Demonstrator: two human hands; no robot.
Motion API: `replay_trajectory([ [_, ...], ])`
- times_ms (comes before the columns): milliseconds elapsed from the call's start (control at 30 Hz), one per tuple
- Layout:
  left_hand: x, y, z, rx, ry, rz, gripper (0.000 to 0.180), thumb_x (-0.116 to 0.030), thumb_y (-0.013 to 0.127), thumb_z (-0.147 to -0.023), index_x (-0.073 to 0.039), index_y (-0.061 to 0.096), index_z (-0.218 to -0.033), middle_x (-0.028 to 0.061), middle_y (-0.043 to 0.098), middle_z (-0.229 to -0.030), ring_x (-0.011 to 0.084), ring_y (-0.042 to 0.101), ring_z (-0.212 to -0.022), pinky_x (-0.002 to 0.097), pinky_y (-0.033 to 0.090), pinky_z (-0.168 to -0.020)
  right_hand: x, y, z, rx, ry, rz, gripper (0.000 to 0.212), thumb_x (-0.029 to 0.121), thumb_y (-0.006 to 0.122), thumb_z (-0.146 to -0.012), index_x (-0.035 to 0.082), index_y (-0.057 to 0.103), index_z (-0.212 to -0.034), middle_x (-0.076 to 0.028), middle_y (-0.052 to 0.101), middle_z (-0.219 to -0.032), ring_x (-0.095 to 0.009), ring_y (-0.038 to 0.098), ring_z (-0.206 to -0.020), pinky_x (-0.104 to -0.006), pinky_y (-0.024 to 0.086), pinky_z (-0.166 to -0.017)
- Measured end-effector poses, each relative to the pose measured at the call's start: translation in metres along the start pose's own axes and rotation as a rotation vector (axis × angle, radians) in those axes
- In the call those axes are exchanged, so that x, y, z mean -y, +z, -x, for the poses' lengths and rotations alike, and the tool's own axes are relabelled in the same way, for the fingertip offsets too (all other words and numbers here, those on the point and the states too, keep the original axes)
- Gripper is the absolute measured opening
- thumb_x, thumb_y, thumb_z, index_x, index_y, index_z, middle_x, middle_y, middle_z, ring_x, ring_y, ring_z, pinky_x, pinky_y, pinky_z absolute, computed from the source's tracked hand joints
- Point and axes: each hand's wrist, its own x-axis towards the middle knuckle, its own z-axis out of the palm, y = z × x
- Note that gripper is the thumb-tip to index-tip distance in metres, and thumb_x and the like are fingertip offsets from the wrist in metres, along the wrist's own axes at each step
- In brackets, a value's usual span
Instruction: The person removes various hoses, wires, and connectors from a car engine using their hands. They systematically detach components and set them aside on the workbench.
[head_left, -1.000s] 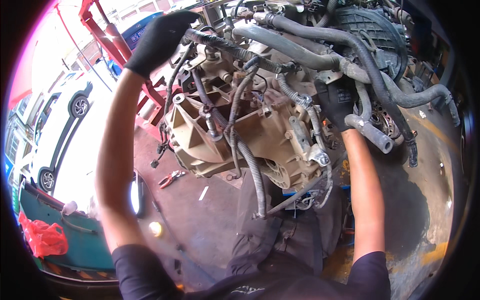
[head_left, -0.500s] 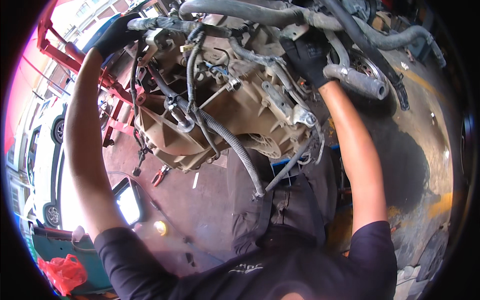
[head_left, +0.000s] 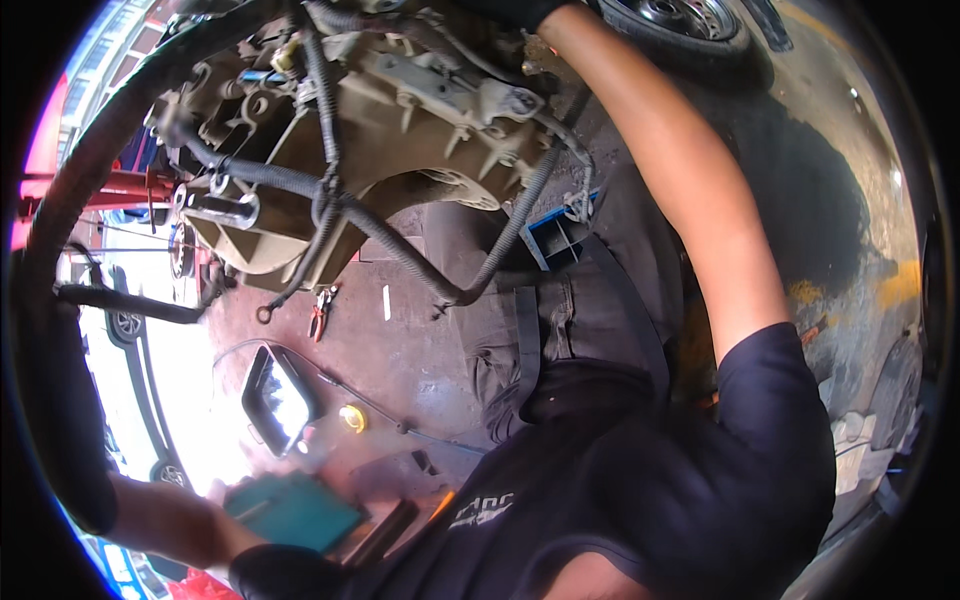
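Note:
A dusty tan gearbox casing [head_left: 290, 165] fills the upper middle, with grey corrugated wiring conduit [head_left: 405, 258] looping down in front of it. At the far left, my black-gloved left hand [head_left: 62, 410] is wrapped round a thick dark wiring harness [head_left: 95, 150], which arches from the casing's top toward me. Its fingers are dim and blurred near the picture's rim. My right hand [head_left: 520, 10], also in a black glove, reaches past the casing's far right side. The top edge cuts off its fingers, so what they touch is hidden.
Red-handled pliers [head_left: 319, 312], a dark-rimmed tray [head_left: 280, 402] and a yellow round object [head_left: 352, 418] lie on the floor. A blue crate [head_left: 553, 240] sits under the casing. A wheel [head_left: 690, 30] lies at the upper right; a teal box [head_left: 295, 510] stands lower left.
My left hand has drawn the harness away from the casing, left and toward me. My right hand is now farther up in the picture. The whole view has shifted.

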Motion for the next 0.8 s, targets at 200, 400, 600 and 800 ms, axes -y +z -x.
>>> replay_trajectory([
  [200,-0.034,0.041,0.039,0.246,-0.445,0.537,0.030,0.002,0.055,-0.085,-0.001,0.053,-0.115,0.0027,0.059,-0.072,0.0073,0.053,-0.059,0.0207,0.041,-0.050,0.007,0.009,-0.004,0.006,-0.009,-0.166,0.059,0.041,0.069,-0.085,0.006,0.050,-0.128,-0.013,0.053,-0.125,-0.028,0.049,-0.116,-0.0403,0.036,-0.102],
  [400,-0.034,0.138,0.060,0.262,-0.254,0.959,0.028,-0.001,0.057,-0.084,0.002,0.055,-0.111,0.0047,0.059,-0.083,0.0102,0.056,-0.072,0.0244,0.045,-0.064,-0.003,-0.030,0.011,0.129,0.118,-0.706,0.067,0.038,0.072,-0.084,0.005,0.046,-0.135,-0.012,0.051,-0.132,-0.026,0.047,-0.123,-0.0391,0.036,-0.107],
  [600,-0.027,0.149,0.058,0.273,-0.052,0.780,0.051,-0.013,0.060,-0.088,0.000,0.044,-0.134,0.0101,0.054,-0.116,0.0195,0.053,-0.103,0.0324,0.042,-0.091,0.018,-0.093,0.108,0.108,0.433,-0.484,0.032,0.017,0.057,-0.096,0.002,0.056,-0.125,-0.015,0.065,-0.112,-0.024,0.063,-0.103,-0.0329,0.050,-0.088],
  [800,-0.055,0.115,0.010,0.065,0.254,0.757,0.058,-0.022,0.053,-0.091,0.000,0.038,-0.143,0.0185,0.043,-0.143,0.0306,0.038,-0.136,0.0437,0.028,-0.113,0.081,-0.117,0.155,0.187,0.538,-0.498,0.055,0.017,0.072,-0.084,0.005,0.051,-0.133,-0.015,0.061,-0.120,-0.027,0.060,-0.109,-0.0360,0.047,-0.094],
])
